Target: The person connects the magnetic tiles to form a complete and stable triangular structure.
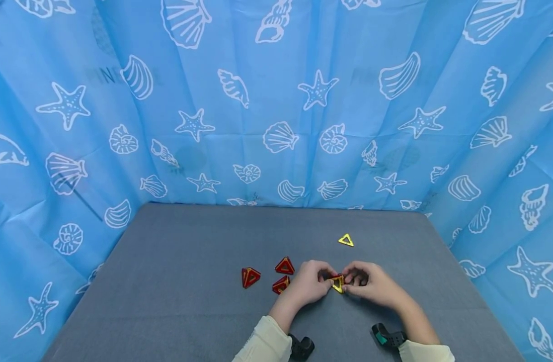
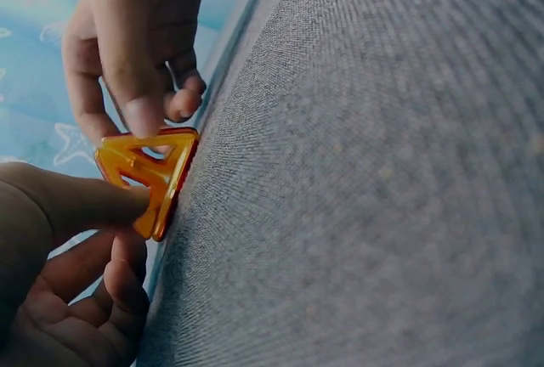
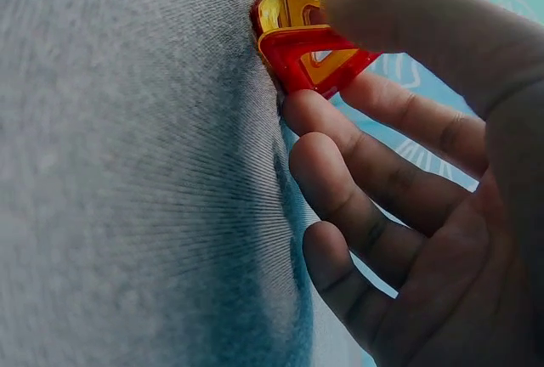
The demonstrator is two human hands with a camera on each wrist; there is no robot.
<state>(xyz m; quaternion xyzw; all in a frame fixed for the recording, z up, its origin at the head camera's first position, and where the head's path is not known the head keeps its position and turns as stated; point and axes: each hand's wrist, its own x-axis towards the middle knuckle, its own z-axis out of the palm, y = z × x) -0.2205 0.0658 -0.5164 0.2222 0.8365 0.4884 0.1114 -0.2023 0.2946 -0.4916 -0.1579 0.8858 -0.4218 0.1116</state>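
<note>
Both hands meet around a small pyramid of red and yellow triangular tiles (image 1: 337, 284), low over the grey tabletop. From the left, my left hand (image 1: 309, 282) pinches one side of it between thumb and fingers. My right hand (image 1: 375, 284) grips the opposite side, its thumb pressed on the red frame in the right wrist view; its lower fingers are loosely bent. A yellow face of the tile pyramid (image 2: 161, 167) fronts the left wrist view, and a red face of the tile pyramid (image 3: 310, 57) shows in the right wrist view. Fingers cover parts of it.
To the left lie a red pyramid (image 1: 250, 277), another red pyramid (image 1: 285, 266), and a third red pyramid (image 1: 281, 285) close by the left hand. A single yellow triangle tile (image 1: 346, 240) lies flat beyond the hands. A blue shell-print curtain (image 1: 276, 161) borders the table (image 1: 190, 241).
</note>
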